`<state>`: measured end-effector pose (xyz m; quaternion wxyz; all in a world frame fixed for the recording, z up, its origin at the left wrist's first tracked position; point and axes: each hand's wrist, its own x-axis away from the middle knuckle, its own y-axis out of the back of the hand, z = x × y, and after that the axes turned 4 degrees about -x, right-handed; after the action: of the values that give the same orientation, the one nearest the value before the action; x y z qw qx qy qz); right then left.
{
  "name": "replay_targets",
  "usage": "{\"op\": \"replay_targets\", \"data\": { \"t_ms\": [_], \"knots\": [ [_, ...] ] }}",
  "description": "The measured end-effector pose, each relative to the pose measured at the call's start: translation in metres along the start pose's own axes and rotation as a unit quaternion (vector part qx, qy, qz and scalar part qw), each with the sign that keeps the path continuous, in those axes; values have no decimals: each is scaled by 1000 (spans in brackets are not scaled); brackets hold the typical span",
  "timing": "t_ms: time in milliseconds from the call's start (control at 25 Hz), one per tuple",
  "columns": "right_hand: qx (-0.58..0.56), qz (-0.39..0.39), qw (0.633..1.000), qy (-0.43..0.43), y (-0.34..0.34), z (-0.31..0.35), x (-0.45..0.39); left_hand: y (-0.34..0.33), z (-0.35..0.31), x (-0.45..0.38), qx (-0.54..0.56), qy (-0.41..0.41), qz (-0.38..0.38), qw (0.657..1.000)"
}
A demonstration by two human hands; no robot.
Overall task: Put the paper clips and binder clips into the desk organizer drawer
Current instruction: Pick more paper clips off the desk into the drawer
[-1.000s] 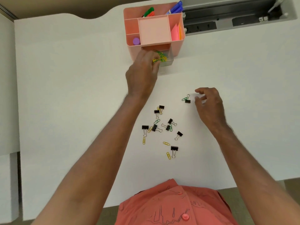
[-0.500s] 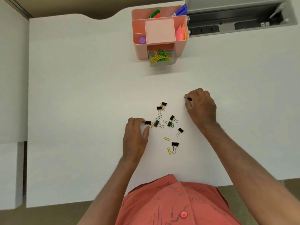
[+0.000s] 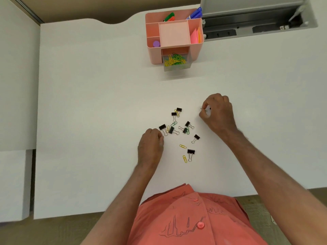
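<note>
Both hands (image 3: 218, 112) curled over clips (image 3: 204, 109)

Both forearms reach out over the desk. The left hand (image 3: 150, 145) sits knuckles up, fingers curled under, whether it's holding anything I can't tell. The right hand (image 3: 218, 112) is farther out, fingertips pinched together.

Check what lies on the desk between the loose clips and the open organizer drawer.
Nothing: in the head view the white desk is bare between the scattered clips and the pulled-out drawer, which already holds paper clips.
</note>
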<state>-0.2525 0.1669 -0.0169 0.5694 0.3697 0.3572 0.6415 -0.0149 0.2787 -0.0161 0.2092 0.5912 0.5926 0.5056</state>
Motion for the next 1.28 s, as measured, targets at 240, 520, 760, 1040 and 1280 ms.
{"op": "replay_targets", "data": {
  "t_ms": [240, 520, 760, 1040, 1280],
  "knots": [
    [-141, 56, 987, -43, -2, 13, 56, -3, -11, -1, 32, -60, -13, 998],
    [-87, 89, 992, -27, -20, 32, 77, 0, -14, -17, 4, -53, -24, 998],
    [53, 72, 995, -32, -25, 40, 71, 3, -17, -30, 26, -22, -22, 999],
    [12, 160, 980, -116, -18, 50, 47, 8, -27, -41, -64, -17, 7, 998],
    [-158, 163, 968, -105, -14, 38, 60, 11, -31, -42, -102, -51, 23, 993]
  ]
}}
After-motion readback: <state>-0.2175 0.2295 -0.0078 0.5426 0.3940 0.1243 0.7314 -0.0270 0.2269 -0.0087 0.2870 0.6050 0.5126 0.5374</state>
